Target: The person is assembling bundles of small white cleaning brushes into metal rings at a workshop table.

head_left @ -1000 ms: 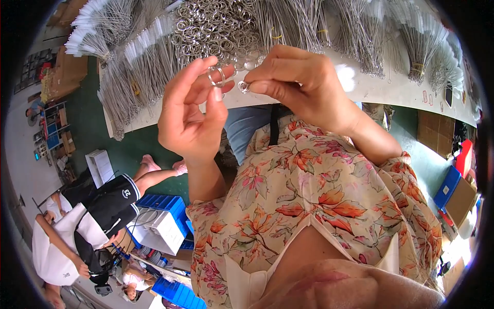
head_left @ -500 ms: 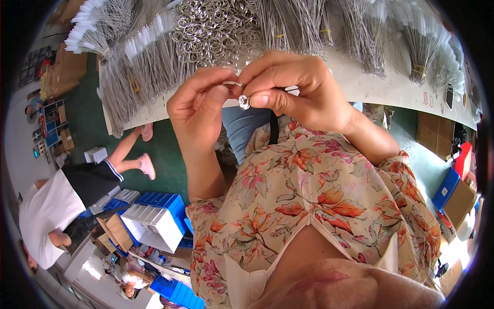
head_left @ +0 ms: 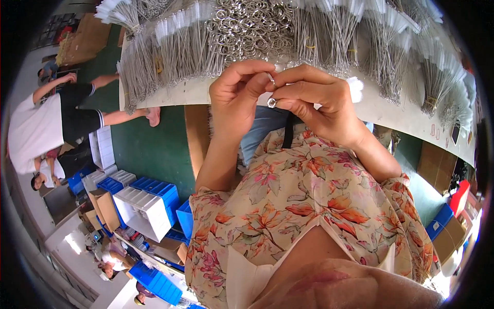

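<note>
Both my hands are raised close together over the front edge of a pale table [head_left: 206,90]. My left hand [head_left: 234,100] pinches a small shiny metal ring [head_left: 270,78] between thumb and forefinger. Its far side lies against the fingertips of my right hand [head_left: 327,105]. At my right thumb tip a bright metal loop [head_left: 271,103] sticks out from the closed fingers. A white bristle tuft [head_left: 355,88] shows behind that hand, seemingly the other end of a thin wire brush; its stem is hidden by the fingers.
A heap of metal rings [head_left: 249,31] lies beyond my hands. Bundles of wire brushes [head_left: 180,51] with white bristles flank it on both sides. Blue and white bins [head_left: 146,206] stand at left, where a person in a white shirt [head_left: 36,129] is on the green floor.
The view has shifted, so hands and table sit farther right in it. The ring and loop stay pinched, my fingertips closer together. The white bristle tuft now shows behind my right hand.
</note>
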A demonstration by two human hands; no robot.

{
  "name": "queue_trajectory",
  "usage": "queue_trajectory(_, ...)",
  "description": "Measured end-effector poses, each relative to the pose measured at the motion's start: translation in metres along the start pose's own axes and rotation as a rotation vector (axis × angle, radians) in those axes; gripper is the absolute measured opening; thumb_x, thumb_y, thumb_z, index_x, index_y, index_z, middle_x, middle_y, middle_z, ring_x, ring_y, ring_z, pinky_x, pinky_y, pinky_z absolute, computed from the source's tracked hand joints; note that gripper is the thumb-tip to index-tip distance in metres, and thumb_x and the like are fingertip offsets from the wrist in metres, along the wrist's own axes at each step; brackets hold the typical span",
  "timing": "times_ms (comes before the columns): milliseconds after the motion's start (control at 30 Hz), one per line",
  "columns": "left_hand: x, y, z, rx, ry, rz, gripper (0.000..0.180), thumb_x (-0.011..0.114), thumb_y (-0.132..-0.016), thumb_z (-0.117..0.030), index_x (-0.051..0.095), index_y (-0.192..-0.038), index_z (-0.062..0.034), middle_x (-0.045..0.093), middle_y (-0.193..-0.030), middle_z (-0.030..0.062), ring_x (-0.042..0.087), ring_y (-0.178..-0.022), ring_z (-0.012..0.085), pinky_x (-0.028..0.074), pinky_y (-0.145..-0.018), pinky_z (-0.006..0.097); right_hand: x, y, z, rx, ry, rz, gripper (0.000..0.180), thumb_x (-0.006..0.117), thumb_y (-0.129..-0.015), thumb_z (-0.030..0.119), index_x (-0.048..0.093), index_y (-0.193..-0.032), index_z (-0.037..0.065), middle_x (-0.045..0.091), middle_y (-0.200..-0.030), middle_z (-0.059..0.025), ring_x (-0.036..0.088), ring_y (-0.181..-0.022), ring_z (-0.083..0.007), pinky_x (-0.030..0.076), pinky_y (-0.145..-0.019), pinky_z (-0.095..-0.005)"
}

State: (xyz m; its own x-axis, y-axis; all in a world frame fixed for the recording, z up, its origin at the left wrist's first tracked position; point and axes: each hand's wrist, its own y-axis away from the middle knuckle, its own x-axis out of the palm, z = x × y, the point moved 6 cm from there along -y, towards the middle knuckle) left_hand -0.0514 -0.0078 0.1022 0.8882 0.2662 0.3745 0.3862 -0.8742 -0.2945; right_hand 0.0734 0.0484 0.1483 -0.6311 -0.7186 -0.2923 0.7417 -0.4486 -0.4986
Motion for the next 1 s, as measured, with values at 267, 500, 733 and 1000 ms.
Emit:
queue_trajectory(267,0.006,-0.005,-0.035,0.206,-0.542,0.018,0.018,0.062,-0.077,0.003,0.062,-0.094,-0.0019,0.062,-0.083,0.007,0.06,-0.072,0.0154,0.048,-0.062,0.026,-0.004,-0.009,0.01,-0.005,-0.002,0.051,0.007,0.064,-0.076,0.001,0.065,-0.084,0.0,0.061,-0.091,-0.0122,0.061,-0.078,-0.0222,0.048,-0.066,-0.0283)
queue_trajectory(500,0.011,0.008,-0.021,0.21,-0.508,0.066,0.013,0.059,-0.08,0.002,0.062,-0.092,0.0,0.063,-0.082,0.0075,0.06,-0.071,0.0135,0.049,-0.063,0.026,-0.001,0.007,0.004,0.324,-0.087,0.125,0.009,0.062,-0.077,-0.001,0.065,-0.085,0.0,0.062,-0.092,-0.0119,0.061,-0.077,-0.0188,0.048,-0.063,-0.0258)
queue_trajectory(733,0.012,0.005,-0.004,-0.054,0.002,0.124,0.02,0.056,-0.084,0.002,0.059,-0.103,0.0018,0.06,-0.097,0.0078,0.058,-0.087,0.0118,0.048,-0.075,0.025,-0.001,0.002,0.023,-0.072,0.354,0.013,0.014,0.066,-0.069,-0.006,0.064,-0.082,-0.001,0.061,-0.087,-0.0095,0.062,-0.069,-0.0211,0.049,-0.061,-0.0286)
queue_trajectory(1000,0.007,0.002,-0.011,-0.093,0.007,0.2,0.022,0.058,-0.079,0.005,0.062,-0.101,0.0022,0.06,-0.101,0.0082,0.057,-0.087,0.0117,0.047,-0.078,0.024,0.003,-0.003,0.024,-0.127,0.438,0.066,0.015,0.067,-0.065,-0.004,0.064,-0.079,0.001,0.061,-0.083,-0.0057,0.061,-0.063,-0.0211,0.048,-0.055,-0.0294)
